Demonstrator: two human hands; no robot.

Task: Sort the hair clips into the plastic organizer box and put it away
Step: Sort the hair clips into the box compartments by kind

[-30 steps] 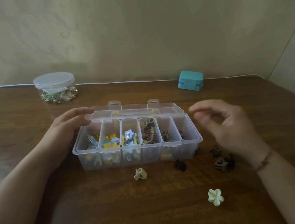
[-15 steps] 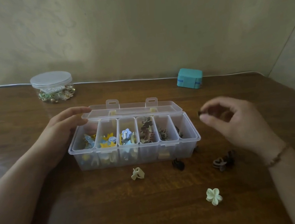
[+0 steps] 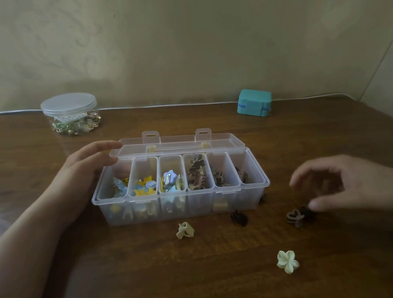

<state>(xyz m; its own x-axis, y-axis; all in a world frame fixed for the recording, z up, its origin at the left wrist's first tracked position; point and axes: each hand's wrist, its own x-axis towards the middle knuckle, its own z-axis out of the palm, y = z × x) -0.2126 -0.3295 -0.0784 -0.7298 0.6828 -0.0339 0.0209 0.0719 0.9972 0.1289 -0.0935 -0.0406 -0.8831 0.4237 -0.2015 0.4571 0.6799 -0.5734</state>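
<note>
Two brown clips, a heart clip [image 3: 294,218] and a darker one [image 3: 306,212], lie just under my right hand [image 3: 351,185], fingers loosely spread and empty, right of the organizer box [image 3: 182,201] my left hand [image 3: 86,168] steadies.

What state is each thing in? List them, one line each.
Clear plastic organizer box: lid open, six compartments partly filled.
Round clear jar: lid on.
Teal box: closed.
Cream flower clip: loose on table.
Cream claw clip: loose on table.
Dark brown clip: loose on table.
Left hand: steadying box's end.
Right hand: open, empty, reaching for brown heart clip.
</note>
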